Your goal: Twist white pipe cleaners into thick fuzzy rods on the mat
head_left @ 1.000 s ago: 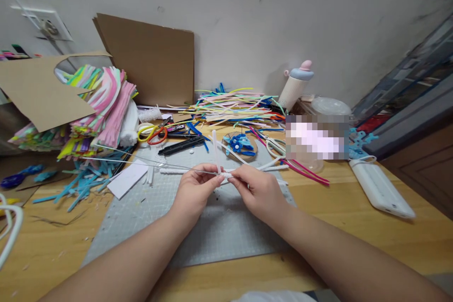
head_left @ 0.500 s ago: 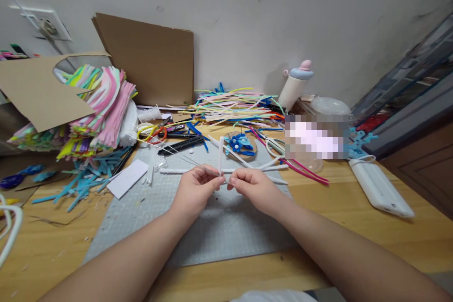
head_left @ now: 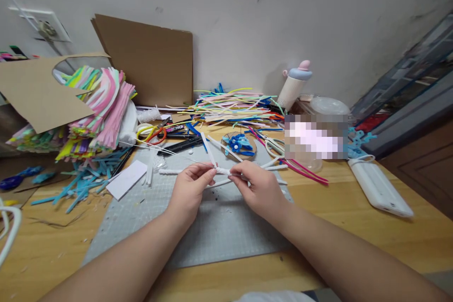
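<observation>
Visibly bumpy, the white strip [head_left: 222,170] has one straight, tilted end.

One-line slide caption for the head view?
Left hand and right hand pinch a fuzzy white strip over a grey gridded mat.

Fuzzy-looking white stem [head_left: 222,171], matt cardboard [head_left: 145,66], wooden table [head_left: 339,212].

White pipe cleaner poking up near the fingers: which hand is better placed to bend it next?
Probably the left hand: the white pipe cleaner slants up just beside its fingertips. The right hand is farther from it, pinching the wrapped white section.
</observation>
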Action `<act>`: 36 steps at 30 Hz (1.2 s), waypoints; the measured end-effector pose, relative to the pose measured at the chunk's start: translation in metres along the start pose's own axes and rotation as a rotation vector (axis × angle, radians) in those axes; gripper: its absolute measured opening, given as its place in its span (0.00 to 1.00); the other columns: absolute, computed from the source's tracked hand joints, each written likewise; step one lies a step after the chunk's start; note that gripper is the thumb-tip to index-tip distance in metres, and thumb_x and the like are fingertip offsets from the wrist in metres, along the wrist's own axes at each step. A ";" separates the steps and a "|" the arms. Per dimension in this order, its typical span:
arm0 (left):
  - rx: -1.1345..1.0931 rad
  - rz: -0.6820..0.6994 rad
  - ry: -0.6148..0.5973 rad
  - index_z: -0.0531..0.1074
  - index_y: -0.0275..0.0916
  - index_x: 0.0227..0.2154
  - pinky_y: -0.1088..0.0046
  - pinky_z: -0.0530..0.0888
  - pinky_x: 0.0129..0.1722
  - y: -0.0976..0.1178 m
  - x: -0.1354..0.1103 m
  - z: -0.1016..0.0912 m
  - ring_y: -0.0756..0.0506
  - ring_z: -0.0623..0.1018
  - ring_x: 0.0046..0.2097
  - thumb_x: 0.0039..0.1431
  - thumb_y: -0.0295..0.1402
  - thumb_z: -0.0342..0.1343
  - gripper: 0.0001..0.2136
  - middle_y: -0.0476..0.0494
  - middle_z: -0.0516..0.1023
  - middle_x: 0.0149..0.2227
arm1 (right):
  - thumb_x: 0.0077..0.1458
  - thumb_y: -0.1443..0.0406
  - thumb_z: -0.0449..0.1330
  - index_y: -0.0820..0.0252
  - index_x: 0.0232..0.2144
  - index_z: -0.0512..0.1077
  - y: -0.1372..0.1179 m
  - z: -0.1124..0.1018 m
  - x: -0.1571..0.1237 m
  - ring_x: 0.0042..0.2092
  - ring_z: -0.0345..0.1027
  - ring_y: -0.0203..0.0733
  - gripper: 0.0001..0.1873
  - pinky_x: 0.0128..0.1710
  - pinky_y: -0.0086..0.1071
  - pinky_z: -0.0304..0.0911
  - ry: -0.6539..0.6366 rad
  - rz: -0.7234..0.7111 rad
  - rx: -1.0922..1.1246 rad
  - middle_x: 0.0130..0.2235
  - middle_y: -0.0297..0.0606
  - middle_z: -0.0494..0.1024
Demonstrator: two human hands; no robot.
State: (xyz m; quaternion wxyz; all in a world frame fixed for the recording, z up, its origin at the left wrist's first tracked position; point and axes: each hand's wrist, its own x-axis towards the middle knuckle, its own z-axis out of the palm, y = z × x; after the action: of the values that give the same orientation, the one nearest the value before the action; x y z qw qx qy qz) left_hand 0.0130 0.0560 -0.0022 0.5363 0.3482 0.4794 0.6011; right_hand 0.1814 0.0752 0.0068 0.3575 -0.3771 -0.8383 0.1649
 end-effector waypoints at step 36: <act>-0.243 -0.152 -0.081 0.75 0.35 0.30 0.75 0.72 0.33 0.001 -0.002 0.004 0.52 0.74 0.29 0.41 0.33 0.65 0.12 0.47 0.77 0.30 | 0.54 0.64 0.54 0.59 0.26 0.66 0.002 0.012 0.005 0.20 0.55 0.30 0.06 0.21 0.25 0.52 -0.214 0.442 0.480 0.20 0.27 0.65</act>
State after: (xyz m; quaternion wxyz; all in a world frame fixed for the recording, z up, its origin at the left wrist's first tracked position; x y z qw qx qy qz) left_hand 0.0166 0.0552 0.0005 0.6374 0.2673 0.4060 0.5978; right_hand 0.1714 0.0803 0.0000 0.3019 -0.4352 -0.7064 0.4695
